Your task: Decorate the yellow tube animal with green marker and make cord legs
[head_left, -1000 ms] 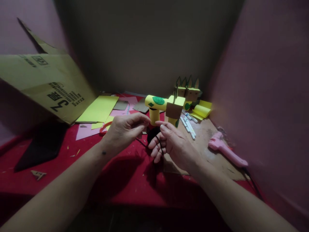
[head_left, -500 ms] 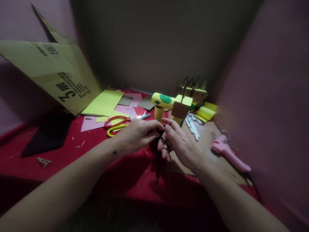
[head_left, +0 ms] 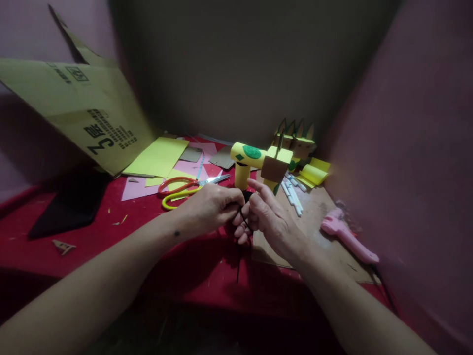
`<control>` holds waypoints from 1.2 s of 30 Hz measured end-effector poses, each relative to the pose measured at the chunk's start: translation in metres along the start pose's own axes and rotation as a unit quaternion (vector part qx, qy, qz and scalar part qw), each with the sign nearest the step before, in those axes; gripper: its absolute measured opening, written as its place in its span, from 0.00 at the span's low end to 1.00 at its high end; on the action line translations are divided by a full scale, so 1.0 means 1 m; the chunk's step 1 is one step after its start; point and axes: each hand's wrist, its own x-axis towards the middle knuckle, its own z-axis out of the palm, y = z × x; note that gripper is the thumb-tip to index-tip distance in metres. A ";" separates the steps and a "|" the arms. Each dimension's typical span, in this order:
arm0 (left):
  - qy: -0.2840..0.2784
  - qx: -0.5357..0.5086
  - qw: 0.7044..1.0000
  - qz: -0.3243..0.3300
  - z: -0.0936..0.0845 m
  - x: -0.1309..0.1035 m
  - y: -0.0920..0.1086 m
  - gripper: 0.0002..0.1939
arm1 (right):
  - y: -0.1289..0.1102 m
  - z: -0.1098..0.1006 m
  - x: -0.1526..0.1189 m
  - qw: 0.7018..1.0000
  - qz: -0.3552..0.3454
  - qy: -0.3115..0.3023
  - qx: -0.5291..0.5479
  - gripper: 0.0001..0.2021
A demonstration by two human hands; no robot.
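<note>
My left hand [head_left: 220,204] is closed, its thumb and fingers pinching a thin black cord [head_left: 238,264]. The cord runs across the fingers of my right hand [head_left: 272,214], and a loose end hangs below them. My right thumb and curled fingers are also closed on the cord, while the index finger points up. A small black patch shows between the hands; I cannot make out what it is. Just behind them stands a yellow paper-tube figure [head_left: 242,176] with green spots and a brown cardboard square [head_left: 272,169] on its front.
Scissors [head_left: 179,186] with red and yellow handles lie left of my hands, near yellow paper [head_left: 157,157]. White markers [head_left: 293,196] and a pink glue gun [head_left: 347,236] rest on a cardboard sheet [head_left: 273,251] at right. A large cardboard piece [head_left: 81,108] leans at left.
My left hand has drawn slightly away from my right fingertips, and more of the black cord shows across the right fingers. The whole view has shifted slightly.
</note>
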 end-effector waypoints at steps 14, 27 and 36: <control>0.224 -0.277 0.932 -0.069 -0.024 -0.002 0.002 0.07 | -0.004 0.001 0.008 0.992 -0.021 0.075 0.103 0.20; 0.152 -0.366 0.911 -0.114 -0.006 0.001 0.008 0.06 | 0.012 0.006 0.005 0.943 -0.196 0.174 -0.206 0.06; 0.122 -0.409 0.888 -0.172 -0.004 0.005 0.003 0.01 | 0.007 -0.005 0.005 0.952 -0.189 0.180 -0.159 0.03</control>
